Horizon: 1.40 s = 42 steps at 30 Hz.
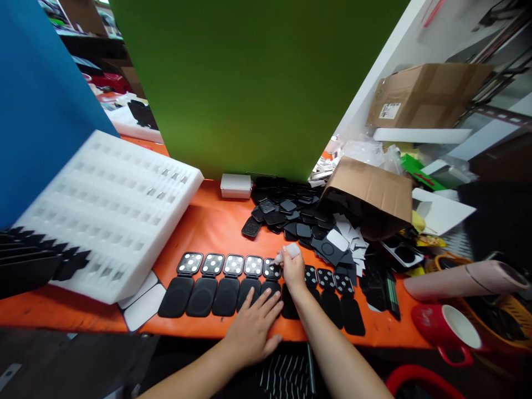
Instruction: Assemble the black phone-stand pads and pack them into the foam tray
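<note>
A small white squeeze bottle is gripped in my right hand, its nozzle pointing down and left at one of the black hinged pieces. Several such pieces lie opened out in a row. Their upper squares carry round spots, whiter on the left ones such as this square. Flat black lower panels face the table's front edge. My left hand lies flat with fingers spread, its fingertips on the lower panels near the row's middle. My right forearm hides part of the row.
A white foam block with slots leans at left. Behind the row are a pile of black pieces, a white box and an open carton. A red mug and pink bottle are at right.
</note>
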Tool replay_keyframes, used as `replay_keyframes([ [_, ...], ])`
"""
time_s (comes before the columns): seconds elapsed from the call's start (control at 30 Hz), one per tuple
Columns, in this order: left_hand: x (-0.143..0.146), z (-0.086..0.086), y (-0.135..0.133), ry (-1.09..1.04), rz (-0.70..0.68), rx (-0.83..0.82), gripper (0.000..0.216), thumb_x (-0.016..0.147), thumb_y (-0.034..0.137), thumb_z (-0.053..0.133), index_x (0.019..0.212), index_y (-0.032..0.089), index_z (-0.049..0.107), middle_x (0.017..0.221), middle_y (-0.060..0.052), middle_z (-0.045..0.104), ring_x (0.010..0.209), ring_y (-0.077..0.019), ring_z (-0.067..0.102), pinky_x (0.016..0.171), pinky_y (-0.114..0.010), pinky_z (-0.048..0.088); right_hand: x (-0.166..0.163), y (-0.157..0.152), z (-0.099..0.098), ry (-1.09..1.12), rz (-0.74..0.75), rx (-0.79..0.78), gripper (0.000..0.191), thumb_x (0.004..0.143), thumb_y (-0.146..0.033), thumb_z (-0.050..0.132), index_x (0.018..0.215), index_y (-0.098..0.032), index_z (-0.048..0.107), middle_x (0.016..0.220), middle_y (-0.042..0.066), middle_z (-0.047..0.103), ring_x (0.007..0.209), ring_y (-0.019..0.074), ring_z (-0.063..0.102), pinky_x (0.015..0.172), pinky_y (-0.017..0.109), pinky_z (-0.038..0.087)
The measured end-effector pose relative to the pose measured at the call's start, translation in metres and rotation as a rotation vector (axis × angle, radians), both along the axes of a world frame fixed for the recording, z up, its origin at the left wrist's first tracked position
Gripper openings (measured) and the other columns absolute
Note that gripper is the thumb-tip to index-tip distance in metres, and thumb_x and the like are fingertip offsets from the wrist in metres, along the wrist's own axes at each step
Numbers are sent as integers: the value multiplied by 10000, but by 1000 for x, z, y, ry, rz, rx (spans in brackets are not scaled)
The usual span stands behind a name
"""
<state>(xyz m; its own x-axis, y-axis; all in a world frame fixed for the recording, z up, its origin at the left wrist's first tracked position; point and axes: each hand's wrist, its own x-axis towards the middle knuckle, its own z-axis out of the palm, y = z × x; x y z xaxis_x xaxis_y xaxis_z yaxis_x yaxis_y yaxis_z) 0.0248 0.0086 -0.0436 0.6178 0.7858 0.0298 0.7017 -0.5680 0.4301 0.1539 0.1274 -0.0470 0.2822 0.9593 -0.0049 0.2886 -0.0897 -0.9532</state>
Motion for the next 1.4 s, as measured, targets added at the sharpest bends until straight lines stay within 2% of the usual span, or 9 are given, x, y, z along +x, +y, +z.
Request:
replay_keyframes([
  [0.13, 1, 3, 0, 0, 20, -18, 667, 782, 437, 456, 1365, 287, 168, 1417, -22, 266, 1280, -283, 218, 1005, -604, -2, -18, -7, 4, 23, 74, 0, 354, 768, -498, 483, 792, -158, 575, 679, 40, 651, 552, 158, 577, 537, 253, 422],
  [0.4, 0, 8, 1, -69, 37, -71, 655, 806, 525, 372, 1370, 296, 131, 1402, -11, 302, 1287, -263, 189, 1009, -596, -33, -35, -11, 2, -111, 178, 46, 290, 782, -447, 493, 752, -170, 571, 654, 32, 637, 606, 166, 577, 581, 259, 413],
  [0.63, -1, 9, 1, -44, 28, -63, 655, 798, 502, 402, 1365, 271, 168, 1389, -32, 327, 1274, -278, 217, 1008, -601, -5, -39, -1, -2, -1, 136, -6, 329, 784, -469, 472, 811, -157, 572, 687, 48, 645, 609, 174, 583, 575, 264, 422],
  [0.83, -1, 11, 1, -67, 40, -63, 656, 793, 493, 417, 1362, 263, 184, 1377, -32, 346, 1278, -275, 206, 1009, -598, -13, -44, 6, -5, -46, 142, 33, 318, 766, -469, 492, 787, -163, 577, 599, 29, 624, 583, 172, 576, 589, 265, 427],
  [1.0, -3, 15, 2, -93, 43, -94, 700, 774, 488, 454, 1368, 264, 159, 1387, -34, 328, 1280, -266, 215, 1028, -569, 33, -45, 7, 0, 136, 100, -44, 389, 765, -507, 471, 793, -135, 579, 689, 68, 652, 523, 154, 565, 515, 256, 436],
  [1.1, -13, 19, 1, -116, 61, -74, 688, 767, 416, 491, 1362, 248, 190, 1388, -24, 329, 1287, -240, 212, 1053, -502, 117, -55, 2, 6, 170, 156, -64, 408, 764, -510, 474, 808, -122, 590, 692, 72, 650, 513, 145, 556, 503, 250, 436],
  [1.2, -33, 19, -3, -98, 124, -19, 551, 801, 315, 455, 1324, 256, 293, 1364, -11, 369, 1282, -221, 235, 1058, -470, 156, -70, -5, 9, 138, 233, -61, 388, 764, -500, 480, 834, -133, 587, 688, 56, 646, 507, 141, 548, 502, 248, 429],
  [1.33, -63, 8, -9, -35, 265, 38, 489, 824, 291, 425, 1303, 235, 341, 1379, -36, 346, 1272, -228, 266, 1043, -463, 212, -86, -12, 7, -13, 261, -1, 328, 762, -483, 492, 813, -169, 571, 680, 35, 634, 577, 162, 562, 543, 257, 420],
  [1.4, -71, 0, -11, -17, 290, 50, 493, 822, 293, 433, 1302, 227, 343, 1380, -40, 343, 1266, -223, 282, 1038, -440, 243, -89, -13, 5, -103, 255, 34, 305, 757, -471, 502, 800, -177, 568, 692, 34, 633, 623, 172, 568, 583, 263, 418],
])
